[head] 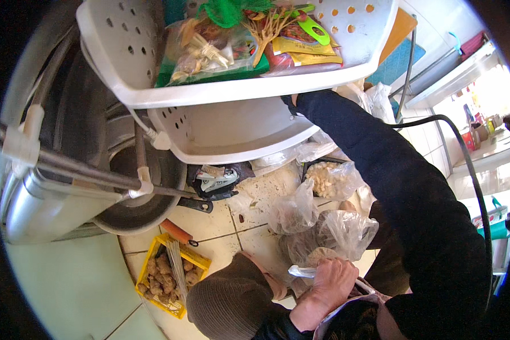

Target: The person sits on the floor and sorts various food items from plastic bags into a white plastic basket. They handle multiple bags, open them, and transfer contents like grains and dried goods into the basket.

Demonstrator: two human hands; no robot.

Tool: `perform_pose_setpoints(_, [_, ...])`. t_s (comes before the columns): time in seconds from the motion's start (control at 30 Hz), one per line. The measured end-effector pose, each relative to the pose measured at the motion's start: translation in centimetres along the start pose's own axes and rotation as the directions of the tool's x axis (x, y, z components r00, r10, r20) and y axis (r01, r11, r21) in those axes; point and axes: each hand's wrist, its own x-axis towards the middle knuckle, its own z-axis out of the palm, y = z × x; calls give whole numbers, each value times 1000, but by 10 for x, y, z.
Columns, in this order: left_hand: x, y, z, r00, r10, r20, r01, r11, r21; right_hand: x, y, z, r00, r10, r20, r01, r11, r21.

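My left hand [333, 276] is closed in a fist low in the view, in front of my lap. A thin white plastic piece [302, 271] pokes out of the fist; what it belongs to is hidden. My right arm, in a black sleeve [378, 144], reaches forward to a white plastic rack. Only a sliver of my right hand [295, 100] shows below the front rim of its upper basket [255, 94]; the fingers are hidden. The lower basket [238, 140] lies just under that hand. Knotted clear plastic bags [344, 233] stand on the floor near my left hand.
Packets [308, 46], dried roots [265, 32] and green netting [227, 10] fill the upper basket. Left are a wok [170, 212] and a metal-pipe rack [89, 170]. A yellow crate [153, 304] holds ginger-like roots [161, 276]. A black cable [463, 144] arcs at right.
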Motion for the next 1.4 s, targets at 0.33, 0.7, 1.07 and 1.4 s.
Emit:
perform_pose_setpoints(0.33, [-1,2,-8,1000,-5,13,4,995,96,-52,22,-79,850,-451,272,164,718,677])
perform_pose_setpoints(0.7, [6,-1,-3,997,-19,69,18,1000,6,-71,-11,-109,427,-832,356,329,509,795])
perform_pose_setpoints(1.07, [22,5,1,999,22,42,-23,1000,9,-80,-35,-169,542,-824,-165,-75,-243,967])
perform_pose_setpoints(1.4, [20,4,0,1000,-12,11,12,1000,22,-65,22,-186,844,-528,-93,121,19,992])
